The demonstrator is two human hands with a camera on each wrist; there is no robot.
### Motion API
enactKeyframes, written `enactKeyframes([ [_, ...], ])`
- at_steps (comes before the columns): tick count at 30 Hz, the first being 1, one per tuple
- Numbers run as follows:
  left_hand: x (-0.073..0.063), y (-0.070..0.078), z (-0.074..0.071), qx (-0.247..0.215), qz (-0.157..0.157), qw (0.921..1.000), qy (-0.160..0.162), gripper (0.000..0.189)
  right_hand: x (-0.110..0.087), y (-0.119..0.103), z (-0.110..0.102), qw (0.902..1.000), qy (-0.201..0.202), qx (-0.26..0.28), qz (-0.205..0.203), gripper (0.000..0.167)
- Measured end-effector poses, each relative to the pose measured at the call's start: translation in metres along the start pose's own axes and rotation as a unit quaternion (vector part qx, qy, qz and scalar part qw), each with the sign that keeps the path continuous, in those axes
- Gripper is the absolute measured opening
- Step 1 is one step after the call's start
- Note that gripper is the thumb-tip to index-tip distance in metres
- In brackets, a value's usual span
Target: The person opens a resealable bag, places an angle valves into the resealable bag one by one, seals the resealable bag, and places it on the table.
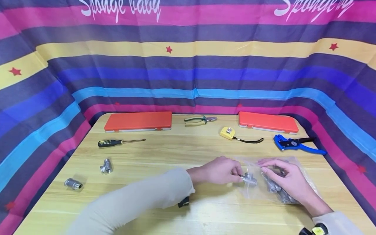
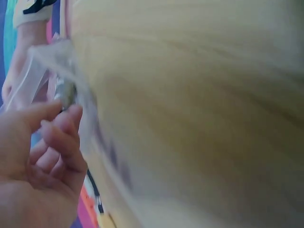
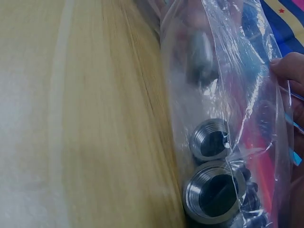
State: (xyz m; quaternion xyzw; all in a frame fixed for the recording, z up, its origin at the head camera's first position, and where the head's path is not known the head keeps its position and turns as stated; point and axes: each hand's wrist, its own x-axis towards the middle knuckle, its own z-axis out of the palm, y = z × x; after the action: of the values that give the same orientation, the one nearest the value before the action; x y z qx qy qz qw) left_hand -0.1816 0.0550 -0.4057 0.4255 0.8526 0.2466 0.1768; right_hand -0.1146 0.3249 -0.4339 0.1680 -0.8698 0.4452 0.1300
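My left hand [image 1: 223, 170] pinches a metal pipe tee [image 1: 249, 179] between thumb and fingertips at the mouth of a clear plastic bag [image 1: 248, 193]. Part of this tee [image 3: 202, 57] shows through the plastic in the right wrist view. With thumb and fingers my right hand [image 1: 289, 179] holds the bag's upper side. Deeper in the bag lie several threaded metal fittings [image 3: 216, 192], partly hidden under the right hand in the head view. On the table's left side are a pipe tee [image 1: 106, 166] and a metal fitting [image 1: 73, 184].
A screwdriver [image 1: 110, 143] lies at the left. Along the back are two red cases, left [image 1: 138, 120] and right [image 1: 268, 122], with pliers [image 1: 202, 120] between them. A yellow tape measure [image 1: 227, 132] and a blue wire stripper [image 1: 293, 143] lie beyond the bag.
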Motion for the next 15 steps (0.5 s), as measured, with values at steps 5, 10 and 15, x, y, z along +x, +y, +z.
enactKeyframes([
  [5, 0.02, 0.015, 0.016, 0.056, -0.008, 0.9982, 0.019, 0.01, 0.001, 0.0, 0.001, 0.9999, 0.006, 0.007, -0.009, 0.026],
  [10, 0.025, 0.02, 0.019, 0.021, 0.011, 0.9995, -0.02, 0.014, 0.001, 0.0, 0.002, 0.9999, 0.008, 0.006, -0.013, 0.028],
  [15, 0.007, 0.007, 0.003, -0.038, 0.01, 0.9967, -0.07, 0.024, 0.001, 0.0, 0.002, 0.9998, 0.004, -0.003, -0.02, 0.028],
])
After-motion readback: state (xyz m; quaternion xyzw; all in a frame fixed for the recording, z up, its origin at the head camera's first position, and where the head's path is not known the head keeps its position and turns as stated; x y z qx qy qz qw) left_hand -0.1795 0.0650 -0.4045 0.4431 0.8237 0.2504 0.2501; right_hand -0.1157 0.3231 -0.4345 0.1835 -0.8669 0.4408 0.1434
